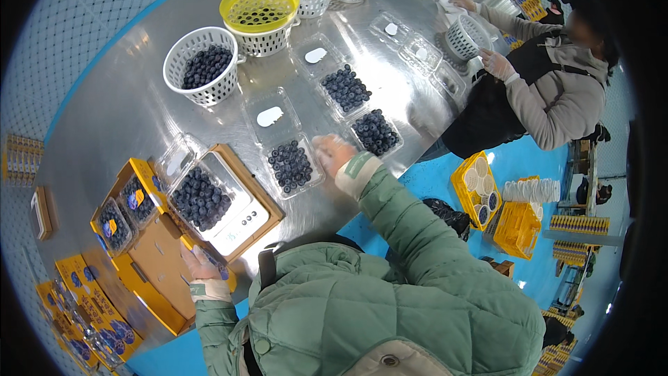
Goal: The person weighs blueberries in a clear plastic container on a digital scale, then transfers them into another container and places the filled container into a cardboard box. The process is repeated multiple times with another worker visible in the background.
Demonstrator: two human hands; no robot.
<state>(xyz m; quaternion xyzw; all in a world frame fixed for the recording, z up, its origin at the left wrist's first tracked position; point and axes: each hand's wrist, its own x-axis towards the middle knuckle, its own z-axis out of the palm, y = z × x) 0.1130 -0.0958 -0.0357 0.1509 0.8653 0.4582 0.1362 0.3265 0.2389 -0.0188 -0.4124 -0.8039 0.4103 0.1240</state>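
Note:
My right hand (332,153), in a clear glove and blurred, is beside an open plastic clamshell of blueberries (290,166); whether it holds anything cannot be told. My left hand (200,263), gloved too, rests at the near edge of a yellow cardboard tray (156,300), its fingertips partly hidden. Two clamshells of blueberries with stickers (137,201) stand in that tray. Between my hands, another open clamshell of blueberries (201,199) sits on a white digital scale (242,224). To the right are more filled clamshells (376,133), lidless or with lids folded back.
White baskets, one holding blueberries (201,70), stand along the steel table (209,122); a yellow sieve (259,6) tops another. A co-worker (543,73) at the right holds a white basket (467,36). Flattened or stacked yellow boxes (94,303) lie lower left. Yellow crates (516,230) stand on the floor.

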